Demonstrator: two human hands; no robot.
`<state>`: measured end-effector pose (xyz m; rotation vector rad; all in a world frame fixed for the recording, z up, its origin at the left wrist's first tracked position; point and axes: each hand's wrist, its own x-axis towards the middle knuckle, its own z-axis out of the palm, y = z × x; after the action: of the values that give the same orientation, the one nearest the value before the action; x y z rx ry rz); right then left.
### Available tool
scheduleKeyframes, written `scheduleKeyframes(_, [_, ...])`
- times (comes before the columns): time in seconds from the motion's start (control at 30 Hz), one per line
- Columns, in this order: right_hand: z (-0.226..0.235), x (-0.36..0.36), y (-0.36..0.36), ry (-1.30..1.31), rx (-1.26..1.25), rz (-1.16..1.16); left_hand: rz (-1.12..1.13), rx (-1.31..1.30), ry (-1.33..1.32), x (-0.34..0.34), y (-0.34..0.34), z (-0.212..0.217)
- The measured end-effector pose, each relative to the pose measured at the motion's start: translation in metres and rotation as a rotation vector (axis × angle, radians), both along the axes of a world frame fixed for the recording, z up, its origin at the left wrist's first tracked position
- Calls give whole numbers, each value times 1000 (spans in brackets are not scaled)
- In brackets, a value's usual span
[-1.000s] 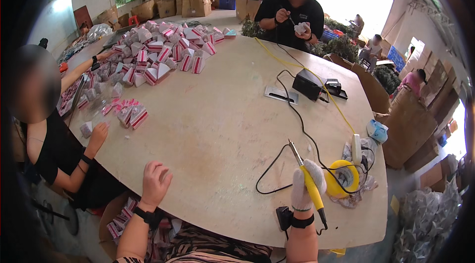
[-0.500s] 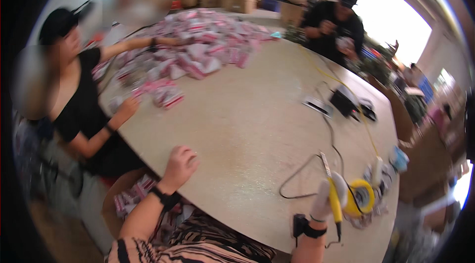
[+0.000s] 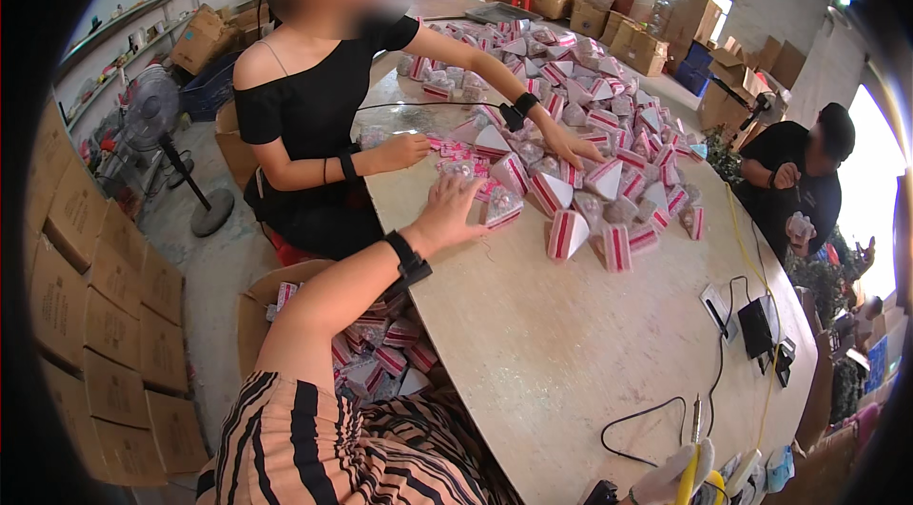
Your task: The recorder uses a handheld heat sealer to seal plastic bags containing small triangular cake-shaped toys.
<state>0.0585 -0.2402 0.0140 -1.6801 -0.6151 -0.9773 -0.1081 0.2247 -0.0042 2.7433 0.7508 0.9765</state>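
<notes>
My left hand (image 3: 451,210) reaches out over the table's left edge, fingers apart. Its thumb and fingertips are beside a small clear-wrapped packet (image 3: 503,208) with a pink-and-white card; whether they touch it I cannot tell. At the lower right, my right hand (image 3: 663,480), in a white glove and partly cut off by the frame, is closed around the yellow handle of a soldering iron (image 3: 689,475), its metal tip pointing up. A large heap of similar packets (image 3: 618,115) spreads beyond my left hand.
Across the table (image 3: 571,343), a co-worker's hand (image 3: 571,145) lies on the heap. A carton (image 3: 249,315) of packets stands below the table edge by my left arm. Cords run around a black box (image 3: 757,326) at the right. Another person (image 3: 789,172) works at the far right.
The view has swung left. My left hand has moved forward from the near table edge to the packets. My right hand, still holding the soldering iron, now shows only at the lower edge.
</notes>
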Motion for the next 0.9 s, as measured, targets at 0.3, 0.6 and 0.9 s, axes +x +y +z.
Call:
scheduleKeyframes(0.3, [-1,11,-7,-3,97,37,62,-159,371,20,9,22])
scheduleKeyframes(0.6, [1,8,-1,-45,54,46,-103,-105,97,49,3,-9])
scheduleKeyframes(0.9, [1,3,-1,25,102,41,-229,-345,77,-23,-32,6])
